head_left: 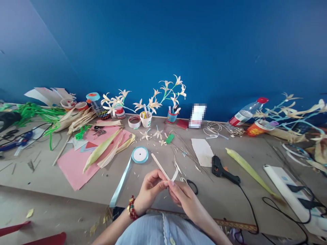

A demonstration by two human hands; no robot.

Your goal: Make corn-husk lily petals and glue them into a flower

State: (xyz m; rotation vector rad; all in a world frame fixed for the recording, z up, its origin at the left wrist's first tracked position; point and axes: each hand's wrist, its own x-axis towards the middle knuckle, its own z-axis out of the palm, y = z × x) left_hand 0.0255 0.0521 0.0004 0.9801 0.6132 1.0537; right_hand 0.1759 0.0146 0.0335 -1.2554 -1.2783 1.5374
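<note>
My left hand (152, 188) and my right hand (182, 194) meet at the table's front edge, fingers pinched together. Between them is a narrow, pale husk strip (160, 165), which slants up and left from the fingertips. A short white piece (175, 174) also sticks up beside my right fingers; whether it belongs to the same strip I cannot tell. Just beyond my right hand lies a pair of scissors (192, 186), partly hidden by it. A roll of light blue ribbon (140, 155) lies ahead of my left hand, its loose end trailing toward the table edge.
Pink paper with corn husks (102, 153) lies at left. Husk flowers (176, 90) stand in cups along the blue wall. A black glue gun (224, 172), a green corn husk (249, 167) and a white power strip (286, 190) with cables lie at right.
</note>
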